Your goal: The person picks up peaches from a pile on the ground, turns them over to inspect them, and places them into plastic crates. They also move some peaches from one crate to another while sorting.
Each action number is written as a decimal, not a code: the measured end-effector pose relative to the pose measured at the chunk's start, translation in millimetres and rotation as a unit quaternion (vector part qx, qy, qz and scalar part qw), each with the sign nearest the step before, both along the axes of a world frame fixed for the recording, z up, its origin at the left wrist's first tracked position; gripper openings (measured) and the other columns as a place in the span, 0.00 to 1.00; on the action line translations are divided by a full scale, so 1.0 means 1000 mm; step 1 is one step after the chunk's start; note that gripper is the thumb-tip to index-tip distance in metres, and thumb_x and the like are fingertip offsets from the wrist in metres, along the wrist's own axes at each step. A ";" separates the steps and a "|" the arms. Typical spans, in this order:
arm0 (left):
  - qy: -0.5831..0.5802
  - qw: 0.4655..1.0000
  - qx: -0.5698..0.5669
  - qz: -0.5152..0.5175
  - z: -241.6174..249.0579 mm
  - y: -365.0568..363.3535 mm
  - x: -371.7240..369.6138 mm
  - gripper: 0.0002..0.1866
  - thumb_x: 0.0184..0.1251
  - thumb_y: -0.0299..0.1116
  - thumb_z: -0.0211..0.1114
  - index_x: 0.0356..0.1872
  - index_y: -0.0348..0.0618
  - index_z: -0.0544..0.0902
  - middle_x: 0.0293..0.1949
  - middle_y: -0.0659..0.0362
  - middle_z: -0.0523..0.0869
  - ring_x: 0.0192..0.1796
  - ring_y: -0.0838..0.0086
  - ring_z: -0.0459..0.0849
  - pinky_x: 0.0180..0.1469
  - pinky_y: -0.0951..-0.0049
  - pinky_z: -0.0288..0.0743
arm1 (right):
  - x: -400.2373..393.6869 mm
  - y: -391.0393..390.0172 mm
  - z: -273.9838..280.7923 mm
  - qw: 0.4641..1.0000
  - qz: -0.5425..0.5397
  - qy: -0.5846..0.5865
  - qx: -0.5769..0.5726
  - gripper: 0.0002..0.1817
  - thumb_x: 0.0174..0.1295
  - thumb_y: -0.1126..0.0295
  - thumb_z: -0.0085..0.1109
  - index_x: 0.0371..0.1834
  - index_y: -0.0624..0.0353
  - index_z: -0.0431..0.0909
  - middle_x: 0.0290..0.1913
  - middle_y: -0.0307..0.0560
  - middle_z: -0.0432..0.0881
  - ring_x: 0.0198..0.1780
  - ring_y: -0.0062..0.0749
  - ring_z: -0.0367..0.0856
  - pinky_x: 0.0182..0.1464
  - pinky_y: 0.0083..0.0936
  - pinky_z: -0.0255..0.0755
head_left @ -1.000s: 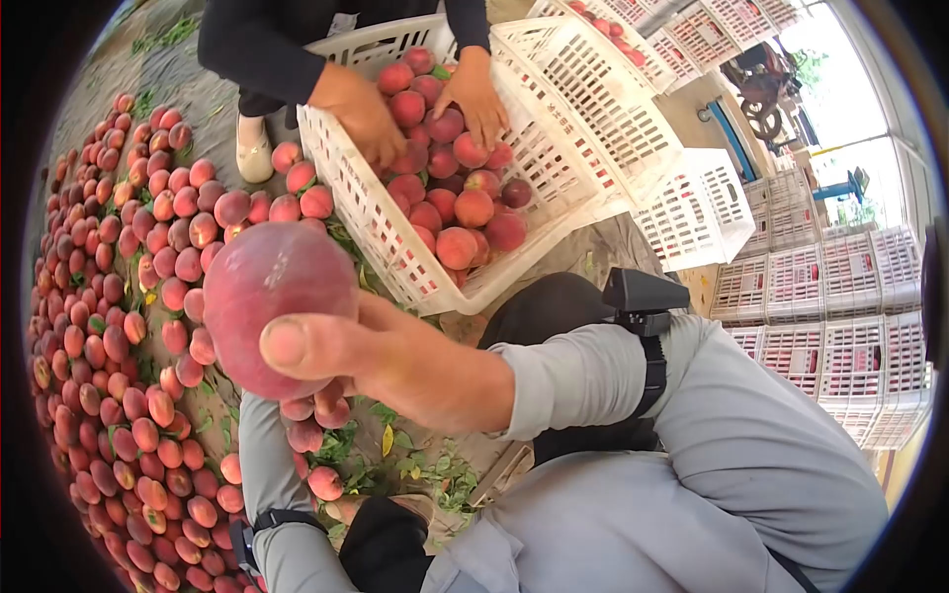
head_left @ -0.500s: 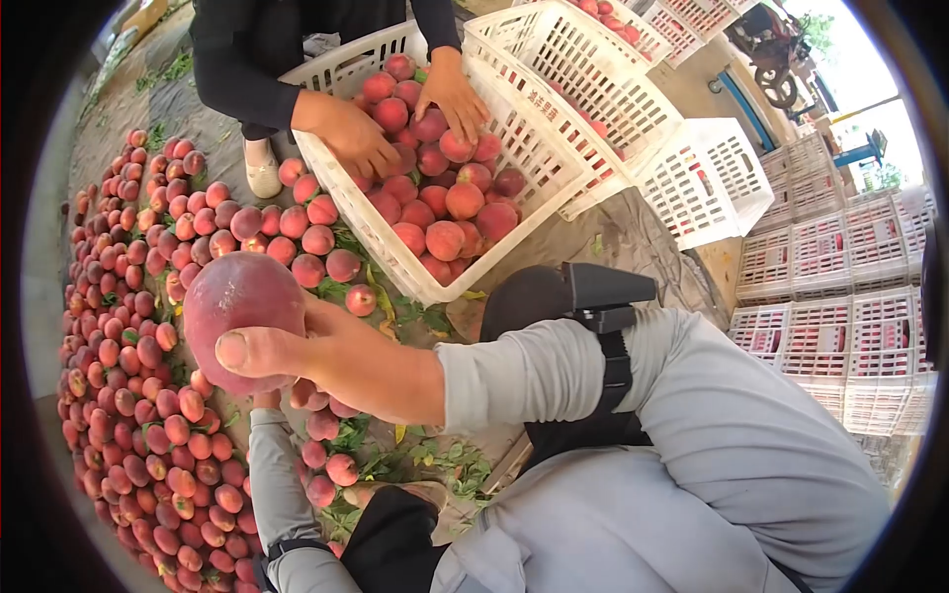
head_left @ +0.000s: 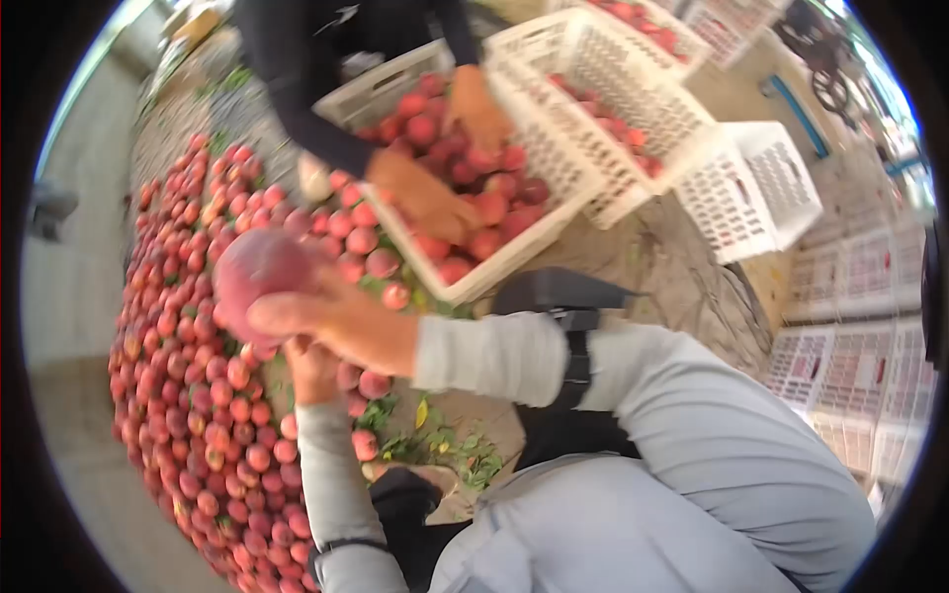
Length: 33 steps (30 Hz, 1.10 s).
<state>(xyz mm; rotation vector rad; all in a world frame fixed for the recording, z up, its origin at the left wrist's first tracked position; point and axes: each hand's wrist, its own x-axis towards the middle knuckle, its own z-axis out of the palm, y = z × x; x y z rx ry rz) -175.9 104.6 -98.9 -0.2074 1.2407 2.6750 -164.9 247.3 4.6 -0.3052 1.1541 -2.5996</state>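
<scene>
In the head view a large dark-red peach (head_left: 259,272) is gripped by my right hand (head_left: 341,321), with the thumb lying across its near side. My left hand (head_left: 312,374) is raised just below and behind the right one. Its fingers are mostly hidden, so whether they touch the peach or hold anything does not show. Beneath both hands lies a big heap of red peaches (head_left: 213,445) on the ground. The picture is blurred by motion.
Across from me, a co-worker's two hands (head_left: 481,111) are among peaches in a white plastic crate (head_left: 539,262). Beside it stand another crate with peaches (head_left: 682,148) and a white crate (head_left: 761,198). Stacked crates (head_left: 850,366) line the right; leaves (head_left: 465,450) litter the ground.
The view has shifted, moving the scene rightward. My left hand has come up closer to the right hand, which keeps hold of the peach. One co-worker's hand has moved toward the crate's near side.
</scene>
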 end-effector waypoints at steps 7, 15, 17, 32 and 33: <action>0.038 0.986 -0.145 0.078 0.008 -0.002 0.034 0.26 0.70 0.34 0.61 0.65 0.42 0.66 0.56 0.58 0.75 0.58 0.66 0.77 0.56 0.68 0.75 | -0.002 0.005 -0.007 0.995 0.019 -0.001 -0.094 0.27 0.61 0.50 0.64 0.53 0.59 0.75 0.39 0.37 0.81 0.38 0.17 0.78 0.37 0.22 0.73; 0.078 0.965 -0.169 0.183 0.099 -0.086 0.092 0.25 0.73 0.37 0.56 0.66 0.42 0.63 0.60 0.49 0.75 0.61 0.56 0.79 0.54 0.63 0.80 | -0.001 0.012 0.006 0.996 0.033 -0.057 -0.066 0.31 0.59 0.40 0.60 0.54 0.53 0.74 0.43 0.40 0.82 0.38 0.26 0.80 0.37 0.23 0.74; 0.077 0.975 -0.145 0.150 0.093 -0.091 0.104 0.25 0.74 0.36 0.55 0.68 0.43 0.62 0.62 0.50 0.75 0.62 0.57 0.78 0.54 0.63 0.80 | -0.003 0.003 0.000 0.997 0.022 -0.045 -0.058 0.32 0.61 0.39 0.57 0.56 0.52 0.73 0.50 0.41 0.80 0.42 0.28 0.80 0.36 0.24 0.74; -0.085 0.958 -0.181 0.204 0.100 0.011 0.145 0.31 0.70 0.60 0.53 0.58 0.42 0.77 0.54 0.47 0.81 0.52 0.57 0.81 0.50 0.60 0.81 | -0.010 -0.008 -0.010 0.988 -0.109 -0.062 -0.089 0.37 0.59 0.46 0.63 0.67 0.56 0.66 0.48 0.38 0.77 0.48 0.22 0.73 0.50 0.21 0.69; -0.069 0.961 -0.183 0.194 0.113 0.018 0.139 0.33 0.69 0.62 0.53 0.58 0.42 0.77 0.54 0.47 0.81 0.53 0.56 0.81 0.51 0.59 0.81 | -0.014 -0.010 -0.015 0.987 -0.116 -0.056 -0.095 0.37 0.59 0.46 0.63 0.67 0.56 0.66 0.48 0.38 0.77 0.48 0.22 0.73 0.50 0.21 0.69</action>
